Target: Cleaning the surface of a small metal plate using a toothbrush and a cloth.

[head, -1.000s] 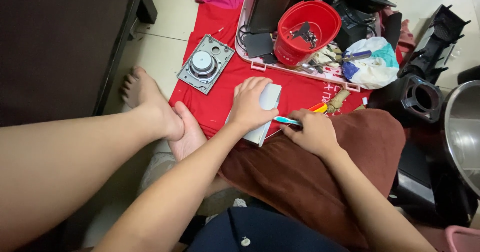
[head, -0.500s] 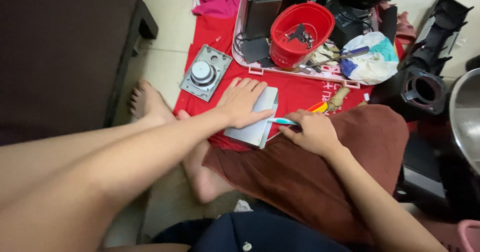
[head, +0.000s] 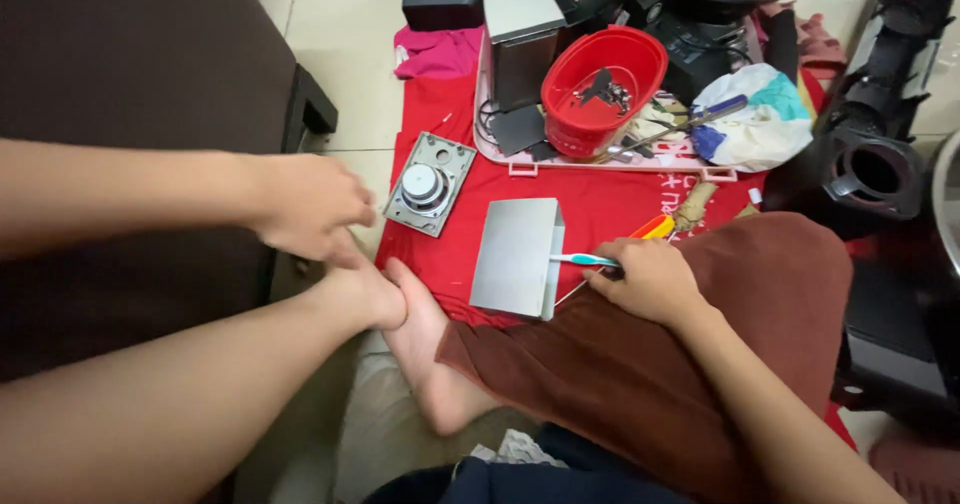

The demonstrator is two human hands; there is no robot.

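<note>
My right hand (head: 650, 282) rests on my brown-clad knee and grips a teal-and-white toothbrush (head: 585, 259). The brush head touches the right edge of a grey metal panel (head: 515, 256), which lies on a red cloth (head: 620, 204). My left hand (head: 310, 209) is off to the left, blurred, with curled fingers holding nothing and touching my bare foot (head: 365, 289). A second bare foot lies just in front of the panel.
A grey speaker unit (head: 428, 184) lies left of the panel. Behind it a pink tray (head: 500, 149) holds a red bowl (head: 600, 89) of small parts, a metal box and tools. A plastic bag (head: 755, 124), black housing (head: 870, 154) and dark cabinet (head: 130, 64) surround me.
My left hand has left the metal panel and swung left to my foot. My right hand still holds the toothbrush at the panel's edge. The view has tilted down.
</note>
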